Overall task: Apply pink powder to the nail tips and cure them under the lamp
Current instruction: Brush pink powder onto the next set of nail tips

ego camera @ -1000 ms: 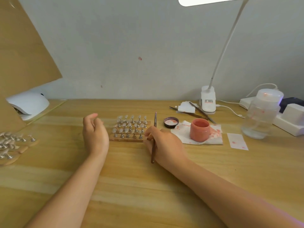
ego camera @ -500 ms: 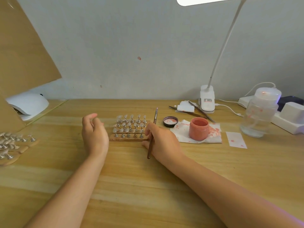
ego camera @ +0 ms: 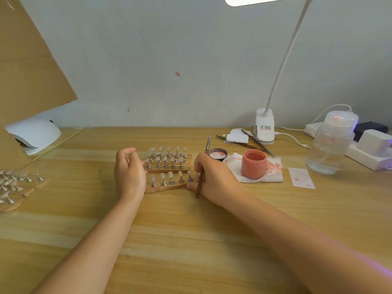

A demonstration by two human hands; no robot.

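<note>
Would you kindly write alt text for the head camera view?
A right hand holds a brush beside wooden strips of nail tips on stands, the left hand at their other end. An open pink powder jar sits on stained tissue to the right.

A wooden table [ego camera: 191, 240] carries everything — wooden strips of nail tips on metal stands [ego camera: 167, 164] at centre, more strips [ego camera: 14, 185] at the left edge, a white curing lamp [ego camera: 34, 134] far left. To the right lie a stained tissue [ego camera: 273, 168], a paper slip [ego camera: 301, 178], a clear bottle [ego camera: 331, 149] and a desk lamp's base [ego camera: 264, 128].
</note>
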